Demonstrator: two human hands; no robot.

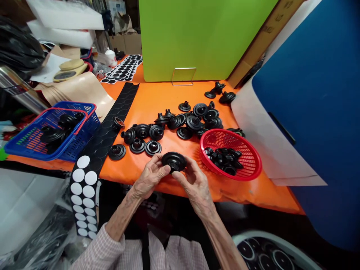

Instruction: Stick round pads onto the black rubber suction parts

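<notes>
Between both hands, just above the table's front edge, is a round black stepped disc with a raised hub (174,161). My left hand (150,176) grips its left side, the thumb against the hub. From the right, my right hand (195,180) holds the same disc with thumb and fingers. Beyond them lie several loose black discs of the same sort (153,147), some hub up and some on their sides. Close to my right hand stands a red plastic basket (254,161) holding small black parts (225,159).
A blue basket (74,150) with black discs stands left. Beside it a black strip (97,146) with white round stickers (83,162) hangs over the edge of the orange table (157,92). A green board (197,37) stands behind; a blue panel (306,97) rises right.
</notes>
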